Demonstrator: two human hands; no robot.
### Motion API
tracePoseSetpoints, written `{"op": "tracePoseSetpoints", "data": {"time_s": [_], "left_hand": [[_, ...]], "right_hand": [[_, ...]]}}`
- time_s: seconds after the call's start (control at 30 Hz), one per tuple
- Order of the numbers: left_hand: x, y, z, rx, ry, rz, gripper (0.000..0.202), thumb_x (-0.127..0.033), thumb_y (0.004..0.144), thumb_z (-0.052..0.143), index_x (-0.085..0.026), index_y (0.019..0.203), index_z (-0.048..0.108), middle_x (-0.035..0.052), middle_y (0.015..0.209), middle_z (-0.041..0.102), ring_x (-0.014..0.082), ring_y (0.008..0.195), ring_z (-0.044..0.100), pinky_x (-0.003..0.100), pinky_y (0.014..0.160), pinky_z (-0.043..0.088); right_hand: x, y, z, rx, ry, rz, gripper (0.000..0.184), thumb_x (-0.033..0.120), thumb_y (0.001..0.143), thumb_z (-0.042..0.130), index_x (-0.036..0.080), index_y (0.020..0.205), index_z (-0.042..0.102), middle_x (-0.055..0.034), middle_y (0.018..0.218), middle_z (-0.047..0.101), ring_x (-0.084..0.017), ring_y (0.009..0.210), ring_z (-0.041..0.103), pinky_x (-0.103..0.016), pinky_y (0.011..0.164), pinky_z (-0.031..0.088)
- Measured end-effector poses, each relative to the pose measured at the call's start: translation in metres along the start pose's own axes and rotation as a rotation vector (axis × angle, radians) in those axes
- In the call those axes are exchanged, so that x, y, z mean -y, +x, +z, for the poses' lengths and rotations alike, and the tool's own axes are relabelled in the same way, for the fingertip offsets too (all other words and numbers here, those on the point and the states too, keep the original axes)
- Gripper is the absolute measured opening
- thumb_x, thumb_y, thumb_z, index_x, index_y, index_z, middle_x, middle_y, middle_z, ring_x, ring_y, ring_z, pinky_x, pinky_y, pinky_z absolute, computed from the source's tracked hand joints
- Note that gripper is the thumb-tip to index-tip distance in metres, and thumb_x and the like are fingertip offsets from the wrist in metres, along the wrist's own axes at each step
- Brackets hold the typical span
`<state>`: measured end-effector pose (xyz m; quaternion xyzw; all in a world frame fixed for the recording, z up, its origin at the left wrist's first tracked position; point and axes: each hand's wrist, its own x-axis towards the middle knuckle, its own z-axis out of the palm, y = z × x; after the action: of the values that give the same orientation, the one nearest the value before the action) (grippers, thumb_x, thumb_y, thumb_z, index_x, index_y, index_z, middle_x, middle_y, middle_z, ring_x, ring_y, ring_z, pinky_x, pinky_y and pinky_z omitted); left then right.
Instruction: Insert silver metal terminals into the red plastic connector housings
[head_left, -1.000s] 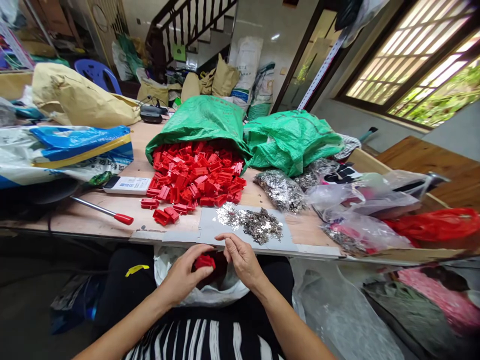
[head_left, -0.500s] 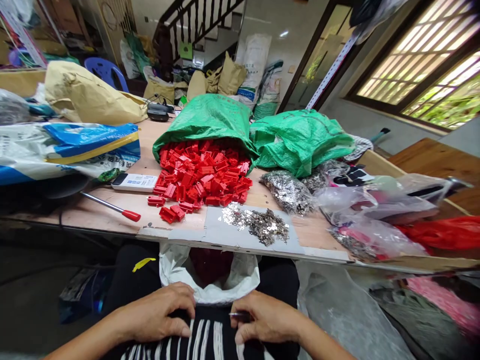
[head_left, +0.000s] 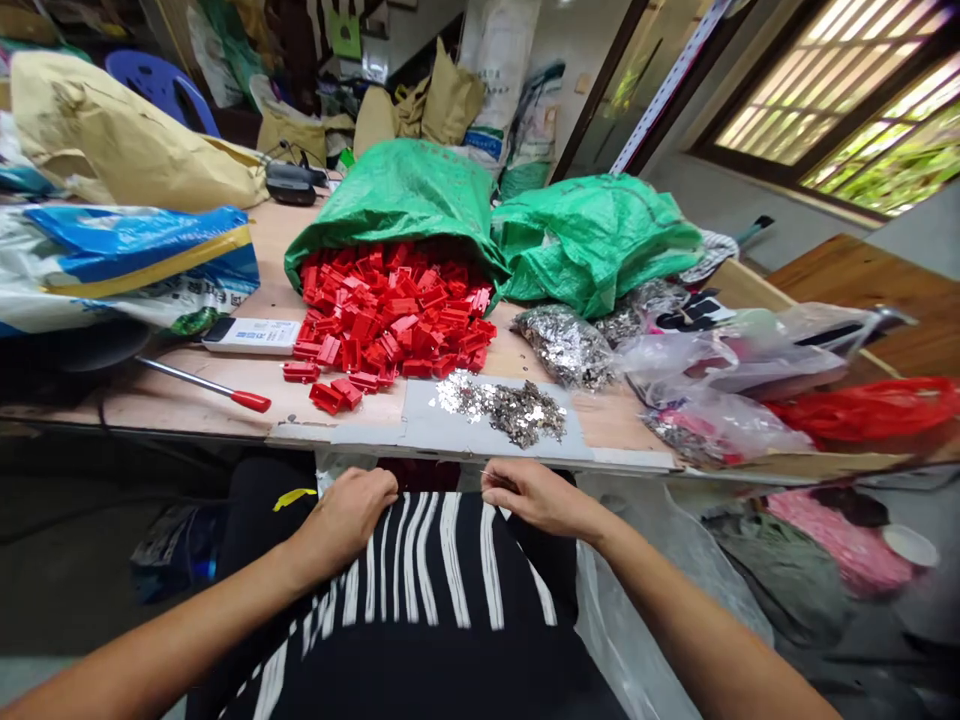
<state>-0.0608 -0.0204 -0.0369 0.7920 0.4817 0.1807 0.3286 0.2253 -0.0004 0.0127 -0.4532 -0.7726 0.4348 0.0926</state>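
Pinching striped shirt: left hand, right hand; white box's blue print unreadable.

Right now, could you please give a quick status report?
Left hand and right hand at striped shirt. Red parts piled on table. Shirt partly hides white bag.

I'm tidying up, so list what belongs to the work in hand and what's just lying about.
Likely in use: thin item in right hand, red plastic pieces, their green sack, loose metal pieces, grey sheet.
Apparently lying about: brown paper sack, blue-and-white bag.
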Motion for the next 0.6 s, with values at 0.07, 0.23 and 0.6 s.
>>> {"op": "tracePoseSetpoints", "data": {"time_s": [0.07, 0.23, 0.6], "left_hand": [[0.008, -0.001, 0.003, 0.084, -0.007, -0.008, 0.015, -0.02, 0.082, 0.051, -0.023, 0.069, 0.056, -0.0001, 0.066, 0.057, 0.0188, 0.066, 0.053, 0.03, 0.071, 0.037], [0.015, -0.011, 0.0, 0.104, -0.138, -0.053, 0.01, -0.025, 0.082, 0.054, -0.023, 0.083, 0.064, 0.0018, 0.081, 0.066, 0.0207, 0.08, 0.058, 0.03, 0.076, 0.04], [0.002, -0.044, 0.007, 0.419, -0.579, -0.012, 0.027, -0.038, 0.086, 0.057, -0.024, 0.105, 0.069, 0.005, 0.102, 0.07, 0.0199, 0.095, 0.061, 0.029, 0.087, 0.044]], "right_hand": [[-0.005, 0.001, 0.01, 0.113, -0.032, 0.008, 0.013, 0.026, 0.086, 0.054, 0.017, 0.077, 0.057, 0.0031, 0.068, 0.052, -0.01, 0.061, 0.043, -0.02, 0.058, 0.034], [-0.011, -0.004, 0.033, 0.21, 0.008, 0.072, 0.011, 0.028, 0.084, 0.059, 0.018, 0.088, 0.063, 0.0007, 0.079, 0.062, -0.012, 0.068, 0.052, -0.021, 0.062, 0.038], [0.005, -0.007, 0.065, 0.365, 0.078, 0.019, 0.016, 0.028, 0.083, 0.063, 0.019, 0.096, 0.065, 0.0011, 0.079, 0.063, -0.012, 0.069, 0.053, -0.02, 0.062, 0.038]]}}
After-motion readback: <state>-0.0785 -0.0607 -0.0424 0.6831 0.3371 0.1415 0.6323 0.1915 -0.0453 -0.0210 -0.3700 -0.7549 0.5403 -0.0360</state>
